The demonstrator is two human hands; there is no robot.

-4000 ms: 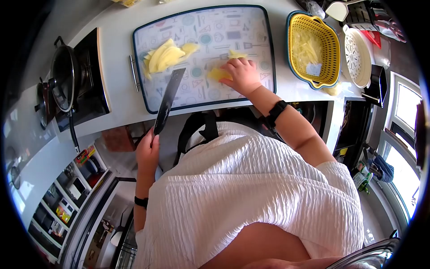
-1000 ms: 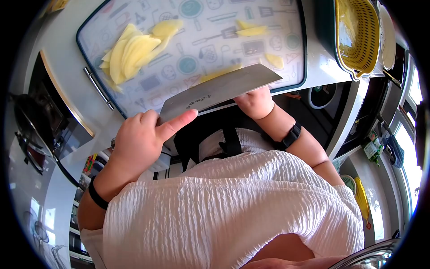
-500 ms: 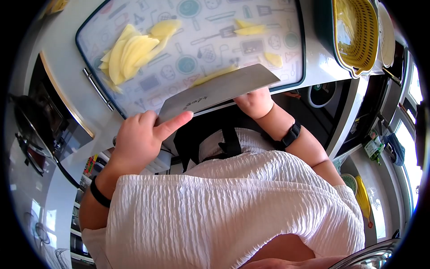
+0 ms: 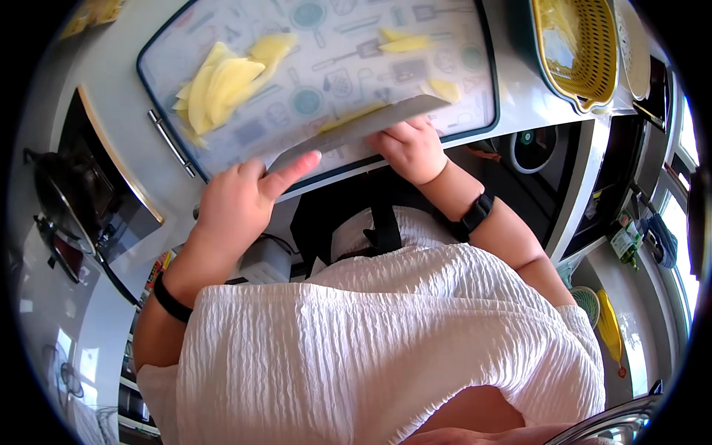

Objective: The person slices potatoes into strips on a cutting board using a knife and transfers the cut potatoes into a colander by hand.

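My left hand (image 4: 239, 194) is closed around the handle of a wide-bladed cleaver (image 4: 356, 130), one finger stretched along the blade. The blade stands tilted over the near edge of a patterned cutting board (image 4: 245, 159). Beside the blade's right part, my right hand (image 4: 411, 150) has its fingers curled; the blade hides their tips and whatever they hold. A pale yellow strip (image 4: 354, 117) lies along the blade's far side. Thin slices that look like potato (image 4: 226, 87) overlap in a pile at the board's left. Smaller slices (image 4: 406, 43) and one single slice (image 4: 445, 90) lie at the right.
A yellow strainer basket (image 4: 593, 63) in a dark tub stands right of the board, holding a clear plastic bag. At the left, a black pan (image 4: 55, 196) sits by the stove. The board's metal handle (image 4: 170, 144) faces left. Below the counter's front is a dark appliance (image 4: 538, 152).
The cleaver blade has turned more upright, showing less of its face. My right hand has shifted left and up along the blade, with more of its fingers showing. The slices stay in place.
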